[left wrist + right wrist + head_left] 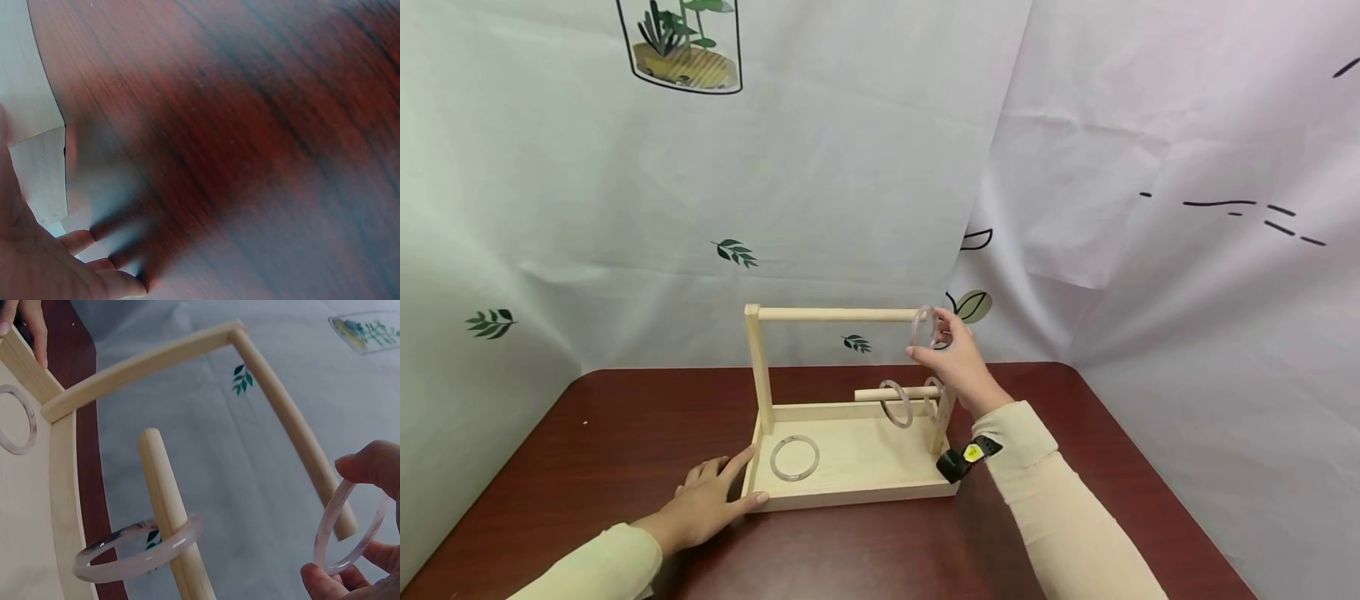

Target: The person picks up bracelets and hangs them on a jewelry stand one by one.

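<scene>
Two hands, the left hand and right hand; four bangles: a pinched bangle in the right, two rod-hung bangles below it, a tray bangle near the left; two rods, upper rod and lower rod, left of the right hand; one tray between both hands; one table beneath.

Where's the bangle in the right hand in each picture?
Head: bangle right of centre, in the right hand.
Left wrist: not in it.
Right wrist: bangle at lower right.
Shared landmark: the left hand, lower left in head and left wrist, top left in right wrist.
</scene>
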`<state>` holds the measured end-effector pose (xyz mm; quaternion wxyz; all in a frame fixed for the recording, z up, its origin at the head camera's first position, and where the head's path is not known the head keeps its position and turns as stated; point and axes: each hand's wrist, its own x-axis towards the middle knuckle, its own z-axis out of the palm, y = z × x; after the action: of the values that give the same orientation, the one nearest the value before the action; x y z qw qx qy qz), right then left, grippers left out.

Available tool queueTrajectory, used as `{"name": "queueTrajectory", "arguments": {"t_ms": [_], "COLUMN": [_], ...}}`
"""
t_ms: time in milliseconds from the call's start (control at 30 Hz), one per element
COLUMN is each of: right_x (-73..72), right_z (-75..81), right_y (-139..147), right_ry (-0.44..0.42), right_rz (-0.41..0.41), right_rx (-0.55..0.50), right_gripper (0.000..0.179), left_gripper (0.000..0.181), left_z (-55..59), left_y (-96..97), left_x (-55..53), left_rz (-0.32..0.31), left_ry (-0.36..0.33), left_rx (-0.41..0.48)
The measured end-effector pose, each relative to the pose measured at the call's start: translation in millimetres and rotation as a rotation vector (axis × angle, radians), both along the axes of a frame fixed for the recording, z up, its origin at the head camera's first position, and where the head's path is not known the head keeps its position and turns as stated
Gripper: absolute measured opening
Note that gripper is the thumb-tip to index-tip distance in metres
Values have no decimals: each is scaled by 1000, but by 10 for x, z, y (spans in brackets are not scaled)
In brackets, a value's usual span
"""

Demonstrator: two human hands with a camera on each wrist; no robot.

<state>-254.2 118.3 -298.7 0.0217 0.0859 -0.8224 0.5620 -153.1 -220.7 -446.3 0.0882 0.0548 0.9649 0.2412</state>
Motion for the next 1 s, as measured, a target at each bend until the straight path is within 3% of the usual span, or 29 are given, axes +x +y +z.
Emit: {"name": "queueTrajectory", "arguments": {"t_ms": [367, 633, 1000], "right_x": [-164, -242, -289], "right_z": [-23, -19, -98], "right_y": [-18, -126, -242], "right_ry": [-88, -151, -198], "right_rz": [26, 77, 131], "right_rx": [-109, -363, -568], "right_gripper": [78, 76, 53], "left_gripper": [87, 86, 86], "left_z": [-13, -3, -11], "left_y": [-10, -12, 1], "left_x": [1, 2, 14], "left_rz": [5, 7, 4], "left_ry": [-14, -3, 5], "left_rx": [7, -2, 4]}}
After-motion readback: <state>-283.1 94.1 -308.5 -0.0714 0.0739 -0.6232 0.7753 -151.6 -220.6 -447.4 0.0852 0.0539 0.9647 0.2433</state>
